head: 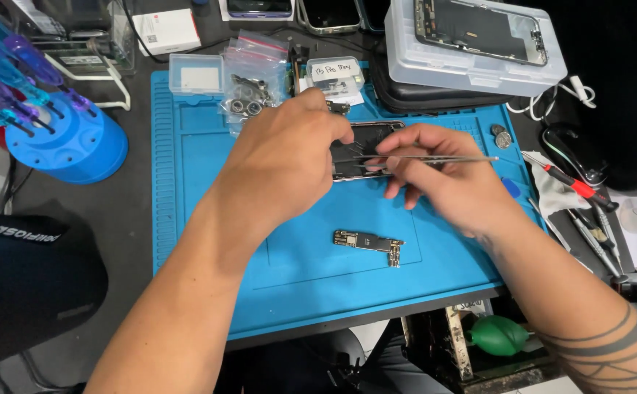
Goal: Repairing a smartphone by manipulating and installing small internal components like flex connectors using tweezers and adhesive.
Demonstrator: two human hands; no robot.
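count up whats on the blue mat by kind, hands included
hands: 2, left hand and right hand
tweezers: 1, in the right hand
opened phone body: 1, under both hands
loose circuit board: 1
clear plastic boxes: 2, and
clear bags of small parts: a bunch, number unclear, counted as 1
total: 8

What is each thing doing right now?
Left hand: steadying the opened phone.
Right hand: holding tweezers.
Tweezers: tips in the phone.
Opened phone: lying on the blue mat.
Circuit board: loose on the mat.
Red screwdriver: lying unused.
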